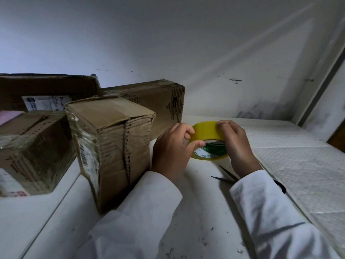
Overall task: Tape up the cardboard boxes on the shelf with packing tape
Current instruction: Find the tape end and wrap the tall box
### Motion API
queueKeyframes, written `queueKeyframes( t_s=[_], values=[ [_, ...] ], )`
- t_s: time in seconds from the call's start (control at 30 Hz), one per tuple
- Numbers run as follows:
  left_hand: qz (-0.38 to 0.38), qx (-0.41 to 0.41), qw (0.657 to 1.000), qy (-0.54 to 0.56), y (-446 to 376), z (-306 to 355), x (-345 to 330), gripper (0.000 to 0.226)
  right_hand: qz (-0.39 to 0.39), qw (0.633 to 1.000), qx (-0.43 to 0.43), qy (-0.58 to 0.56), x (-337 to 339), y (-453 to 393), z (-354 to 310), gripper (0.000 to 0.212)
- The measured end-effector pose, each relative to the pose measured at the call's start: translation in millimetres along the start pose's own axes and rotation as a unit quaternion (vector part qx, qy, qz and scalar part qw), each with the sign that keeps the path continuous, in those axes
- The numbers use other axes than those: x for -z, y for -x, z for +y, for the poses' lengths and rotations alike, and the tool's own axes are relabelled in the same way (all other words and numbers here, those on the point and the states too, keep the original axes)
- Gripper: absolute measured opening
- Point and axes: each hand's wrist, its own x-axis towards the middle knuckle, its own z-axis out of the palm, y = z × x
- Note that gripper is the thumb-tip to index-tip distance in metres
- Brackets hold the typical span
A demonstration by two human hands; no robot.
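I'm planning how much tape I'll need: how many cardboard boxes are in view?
4. The front box is left of the hands, the wrapped box at far left, the long box behind, and the labelled box at back left. More may be hidden.

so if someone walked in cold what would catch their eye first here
The yellow tape roll in the middle of the view stands out most, gripped from both sides by the left hand and the right hand above the white shelf. Just left of the hands stands a worn cardboard box, with more boxes behind and beside it. Dark scissors lie open on the shelf, partly hidden under the right sleeve.
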Motion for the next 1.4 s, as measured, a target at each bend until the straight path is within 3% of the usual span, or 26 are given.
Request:
queueKeyframes(
  t_s=[0.17, 0.27, 0.4, 0.47, 0.6, 0.7, 0.83, 0.9, 1.0, 1.1, 1.13, 1.27, 1.4],
  values=[
    [-0.006, 0.008, 1.000, -0.004, -1.3, -2.4, 0.8, 0.018, -0.025, 0.999, 0.009, 0.022, 4.2, 0.6, -0.5, 0.018],
    [0.007, -0.030, 0.999, -0.022, 0.8, -2.1, -0.9, 0.019, -0.043, 0.999, 0.010, 0.025, 8.5, -0.5, -0.8, 0.021],
    [0.035, -0.084, 0.996, 0.004, 1.2, 1.9, -3.7, 0.019, -0.080, 0.997, 0.008, 0.020, 8.8, 0.6, -3.0, 0.046],
    [0.027, -0.049, 0.997, 0.061, 1.2, 5.9, -3.2, 0.034, -0.109, 0.994, 0.001, 0.009, 8.5, 3.0, -8.1, 0.054],
    [-0.021, 0.112, 0.974, 0.194, -1.9, 11.1, -4.9, 0.050, -0.178, 0.984, -0.006, 0.021, 4.8, 5.5, -10.7, 0.045],
    [-0.067, 0.162, 0.947, 0.267, -6.1, 12.1, -3.1, 0.035, -0.193, 0.980, -0.024, 0.027, 0.8, 5.7, -8.5, 0.046],
    [-0.050, 0.187, 0.921, 0.338, -11.4, 9.0, -0.5, 0.014, -0.219, 0.975, -0.044, 0.006, -3.7, 9.9, -14.2, 0.025],
    [-0.036, 0.205, 0.909, 0.361, -13.2, 6.2, -1.5, 0.018, -0.238, 0.970, -0.042, 0.014, -5.5, 11.8, -14.6, 0.036],
    [-0.018, 0.182, 0.924, 0.336, -12.8, 2.9, -1.7, 0.025, -0.258, 0.965, -0.044, 0.026, -5.8, 12.7, -14.6, 0.047],
    [-0.021, 0.126, 0.952, 0.280, -9.3, 5.3, -1.9, 0.020, -0.246, 0.968, -0.056, 0.009, -4.2, 11.1, -12.9, 0.017],
    [-0.037, 0.114, 0.958, 0.260, -7.5, 6.3, -3.4, 0.021, -0.225, 0.972, -0.063, 0.001, -3.8, 9.1, -11.0, 0.017],
    [-0.104, 0.054, 0.982, 0.150, -1.3, 4.7, -6.1, 0.067, -0.143, 0.983, -0.111, -0.014, -6.5, 0.0, -6.7, 0.027],
    [-0.088, -0.011, 0.995, 0.043, 1.1, 5.2, -2.0, 0.071, -0.138, 0.979, -0.151, -0.021, -8.5, 0.0, -8.2, 0.051]
  ],
)
